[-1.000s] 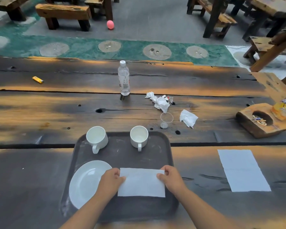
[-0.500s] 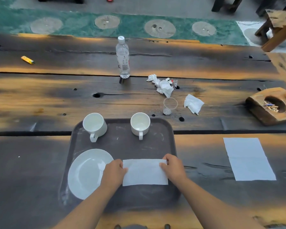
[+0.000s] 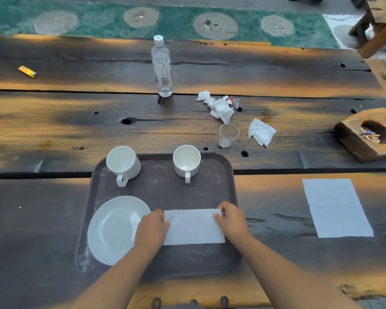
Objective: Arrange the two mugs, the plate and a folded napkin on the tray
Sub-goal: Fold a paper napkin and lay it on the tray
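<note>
On the dark wooden surface (image 3: 54, 230) sits a dark tray (image 3: 163, 197), and both hands are down on its near right part. The left hand (image 3: 151, 233) pinches the left edge of a folded white napkin (image 3: 193, 227), its fingers (image 3: 163, 219) closed on the paper; the right hand (image 3: 231, 219) does the same at the right edge, fingers clamped on the far corner. The napkin lies flat on the tray, just right of the white plate (image 3: 114, 230), which fills the near left corner. Two white mugs stand upright along the far edge, the left mug (image 3: 123, 163) and the right mug (image 3: 186, 162), handles pointing near. Well to the right, off the tray, a second flat napkin sheet (image 3: 335, 207) lies on the wood. Farther off stand a water bottle (image 3: 162, 68) and a clear plastic cup (image 3: 227, 136).
</note>
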### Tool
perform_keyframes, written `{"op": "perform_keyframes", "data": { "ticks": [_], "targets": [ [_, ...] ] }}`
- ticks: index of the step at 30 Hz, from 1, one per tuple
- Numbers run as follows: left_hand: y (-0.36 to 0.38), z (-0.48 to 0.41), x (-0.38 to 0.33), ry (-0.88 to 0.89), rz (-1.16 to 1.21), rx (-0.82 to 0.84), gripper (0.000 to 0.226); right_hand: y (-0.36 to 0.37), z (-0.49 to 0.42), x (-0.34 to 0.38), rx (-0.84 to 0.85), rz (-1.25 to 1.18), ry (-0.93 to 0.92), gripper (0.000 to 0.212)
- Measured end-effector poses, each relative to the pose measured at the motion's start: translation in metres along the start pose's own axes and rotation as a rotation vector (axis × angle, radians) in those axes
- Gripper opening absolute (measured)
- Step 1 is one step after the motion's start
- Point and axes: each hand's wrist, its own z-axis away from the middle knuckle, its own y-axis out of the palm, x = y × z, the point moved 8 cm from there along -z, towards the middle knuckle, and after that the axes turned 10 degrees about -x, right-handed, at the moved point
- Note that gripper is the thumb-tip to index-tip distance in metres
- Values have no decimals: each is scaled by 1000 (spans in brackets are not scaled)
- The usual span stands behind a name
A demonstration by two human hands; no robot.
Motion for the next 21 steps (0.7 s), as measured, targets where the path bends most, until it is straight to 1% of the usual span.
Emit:
{"op": "perform_keyframes", "data": {
  "ticks": [3, 7, 12, 17, 21],
  "targets": [
    [2, -1, 0, -1, -17, -12, 31, 1, 0, 0, -2, 3, -2, 13],
    [2, -1, 0, 6, -51, -20, 27, 3, 1, -1, -5, 6, 11, 12],
    [4, 1, -2, 17, -97, -22, 26, 3, 2, -3, -31, -22, 28, 25],
    [4, 0, -4, 16, -110, -24, 21, 5, 2, -2, -27, -16, 38, 16],
    [5, -1, -5, 16, -113, -15, 17, 6, 2, -2, -43, -2, 28, 19]
  ]
}}
